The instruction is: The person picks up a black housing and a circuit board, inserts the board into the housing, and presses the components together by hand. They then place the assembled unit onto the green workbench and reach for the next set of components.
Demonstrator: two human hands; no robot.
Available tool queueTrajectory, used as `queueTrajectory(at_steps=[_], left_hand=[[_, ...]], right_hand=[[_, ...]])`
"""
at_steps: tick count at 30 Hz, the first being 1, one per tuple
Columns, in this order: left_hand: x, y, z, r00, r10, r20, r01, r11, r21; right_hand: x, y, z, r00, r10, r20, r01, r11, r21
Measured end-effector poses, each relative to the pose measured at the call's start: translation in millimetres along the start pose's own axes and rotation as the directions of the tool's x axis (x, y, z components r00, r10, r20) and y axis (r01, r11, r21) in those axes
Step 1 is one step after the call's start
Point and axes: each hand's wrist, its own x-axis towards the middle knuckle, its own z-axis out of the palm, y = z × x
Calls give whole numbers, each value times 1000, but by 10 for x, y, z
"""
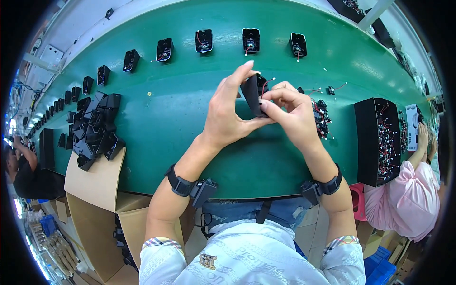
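Note:
A black plastic housing point(251, 95), open on one side, is held tilted above the green table. My left hand point(223, 111) grips it between the thumb below and the fingers above and behind. My right hand point(294, 111) is closed, with thumb and index finger pinched at the housing's open side; what lies between those fingertips is hidden. From the opening rises a thin red wire point(264, 86) with a small white connector. Beside my right hand lies a loose pile of small black parts with red wires point(323, 118), partly covered by the hand.
Black housings with wires, one of them point(203, 41), stand in a curved row along the far side. At left, more housings point(97, 123) are heaped by an open cardboard box point(95, 183). A black bin point(368, 142) of wired parts stands right. Other people work at both sides.

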Motion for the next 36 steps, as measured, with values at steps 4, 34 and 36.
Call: queueTrajectory(at_steps=[4,34,36], left_hand=[[0,-24,-35,998,65,-25,-64,998,28],[-59,-140,65,995,60,-79,-54,996,69],[-59,-96,33,1000,-8,-17,8,1000,-5]], right_hand=[[22,71,-90,963,195,185,-256,876,409],[12,260,-84,865,244,439,-487,623,612],[22,218,-74,869,218,444,-475,618,626]])
